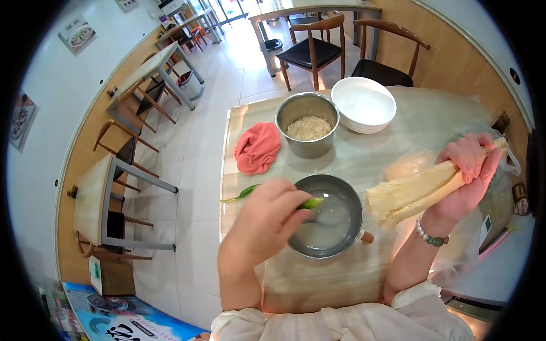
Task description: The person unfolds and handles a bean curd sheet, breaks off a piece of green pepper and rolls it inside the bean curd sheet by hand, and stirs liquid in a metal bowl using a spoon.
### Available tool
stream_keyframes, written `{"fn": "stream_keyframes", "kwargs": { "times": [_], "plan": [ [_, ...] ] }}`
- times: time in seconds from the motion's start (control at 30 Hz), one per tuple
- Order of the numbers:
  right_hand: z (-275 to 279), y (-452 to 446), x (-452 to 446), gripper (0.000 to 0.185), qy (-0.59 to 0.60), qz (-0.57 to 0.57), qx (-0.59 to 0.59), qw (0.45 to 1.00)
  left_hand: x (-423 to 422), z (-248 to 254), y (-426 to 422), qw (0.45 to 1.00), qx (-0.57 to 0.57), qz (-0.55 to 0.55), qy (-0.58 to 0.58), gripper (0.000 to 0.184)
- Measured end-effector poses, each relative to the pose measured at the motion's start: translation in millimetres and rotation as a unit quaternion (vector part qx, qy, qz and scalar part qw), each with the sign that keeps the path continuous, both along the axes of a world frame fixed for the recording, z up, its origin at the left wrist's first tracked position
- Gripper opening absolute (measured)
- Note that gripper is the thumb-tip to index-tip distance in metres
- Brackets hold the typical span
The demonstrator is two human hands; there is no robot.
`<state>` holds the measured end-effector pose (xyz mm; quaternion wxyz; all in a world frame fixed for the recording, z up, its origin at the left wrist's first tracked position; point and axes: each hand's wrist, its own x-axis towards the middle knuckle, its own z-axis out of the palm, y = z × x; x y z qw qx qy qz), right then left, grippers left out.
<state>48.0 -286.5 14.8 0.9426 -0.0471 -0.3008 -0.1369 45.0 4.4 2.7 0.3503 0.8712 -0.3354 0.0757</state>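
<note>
My left hand (267, 219) is closed on a green spoon handle (310, 203) over the left side of a grey pan (354, 199). Cloudy whitish liquid (330, 230) lies in the pan, and the spoon's far end dips toward it. Raised at the right, my right hand (469, 162) wraps round a long, pale yellow rolled piece (418, 190), tilted with its lower end near the pan's right side. What this piece is made of I cannot tell. Just left of my left hand, a thin green pepper-like thing (243, 193) shows in part.
Behind the pan stand a steel pot (307, 149) of pale grains and stacked white bowls (364, 105). A crumpled red cloth (257, 149) lies at the table's left edge. The pan's wooden handle (367, 237) points right. Clear plastic bags (512, 162) lie at the right. Chairs stand beyond.
</note>
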Motion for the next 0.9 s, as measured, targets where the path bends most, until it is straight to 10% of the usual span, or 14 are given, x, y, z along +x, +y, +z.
{"fn": "stream_keyframes", "kwargs": {
  "times": [0.2,0.9],
  "plan": [
    [0,1,-3,0.015,0.025,0.042,0.026,0.998,-12,-7,33,0.99,-0.072,0.123,0.008,0.018],
    [4,6,-4,0.012,0.009,0.028,0.02,0.999,-7,-2,19,0.988,-0.151,-0.022,0.003,0.026]
  ]
}}
